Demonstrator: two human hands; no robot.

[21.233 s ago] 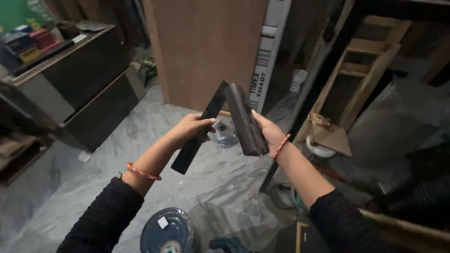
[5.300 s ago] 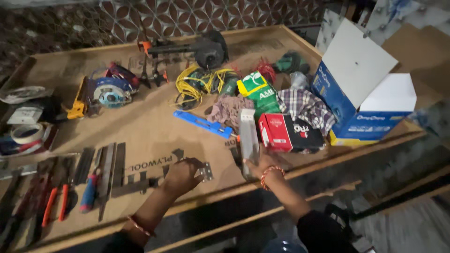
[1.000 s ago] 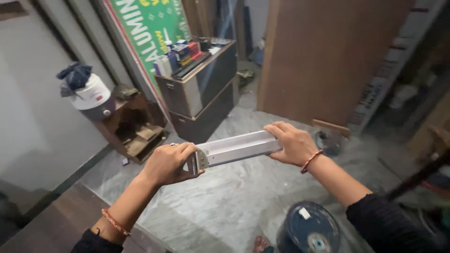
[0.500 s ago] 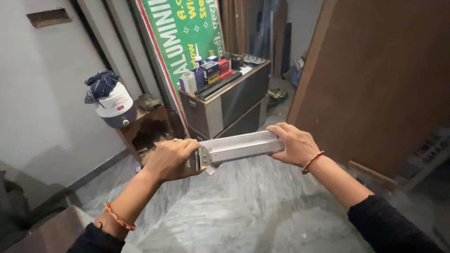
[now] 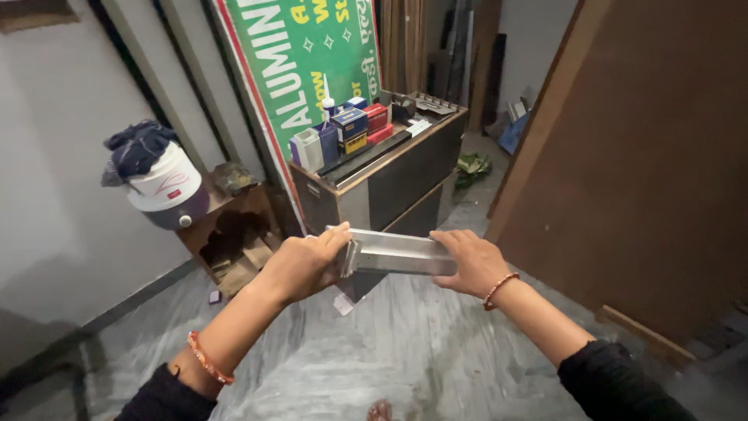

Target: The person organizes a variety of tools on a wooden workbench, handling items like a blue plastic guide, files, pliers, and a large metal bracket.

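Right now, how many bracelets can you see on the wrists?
2: one orange bracelet on the left wrist, low left of the view; one red bracelet on the right wrist, behind the right hand holding the metal bar.

boxes (image 5: pixel 343 129) on cabinet (image 5: pixel 382 183), signboard (image 5: pixel 300 70) behind

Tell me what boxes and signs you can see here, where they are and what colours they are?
Sign board: big, green with a red edge, white and yellow lettering, leaning on the wall behind the cabinet.
Small boxes: a row on the cabinet top, white, blue, yellow and red.
Water cooler: left, on a wooden stand, white and purple, small red label, dark cloth on top.
No screens show.
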